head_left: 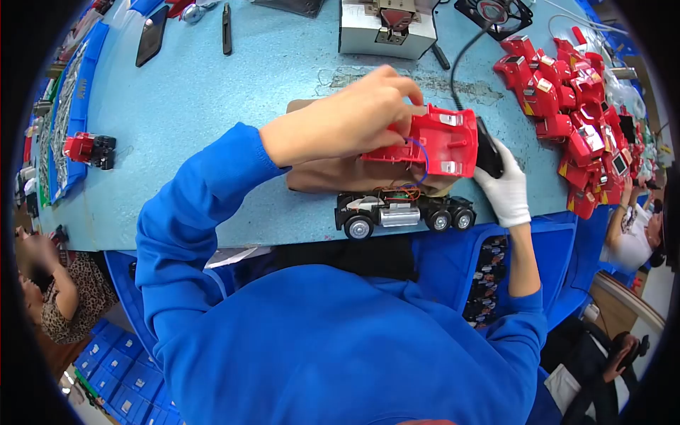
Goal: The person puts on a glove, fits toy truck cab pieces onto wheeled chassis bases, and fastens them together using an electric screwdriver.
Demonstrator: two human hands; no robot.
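A red plastic truck cab (pixel 453 142) lies with its hollow inside facing up on a brown pad (pixel 319 177). The bare fingers of my left hand (pixel 350 113) are closed at the cab's left side, and a blue wire (pixel 426 159) loops out beside the thumb. On the right, my right hand (pixel 506 185) wears a white glove and grips a black tool (pixel 487 150) with a cord, close against the cab; its working end is hidden. Just below the cab stands a black truck chassis (pixel 400 216) with silver wheels, joined to thin coloured wires (pixel 398 191).
Many red cabs (pixel 584 134) are heaped at the right. A small red truck (pixel 90 150) stands near a blue tray (pixel 74 106) of metal parts at left. A white machine (pixel 388 32), a fan (pixel 494 10) and a cutter knife (pixel 227 28) occupy the back. Other people sit at both sides.
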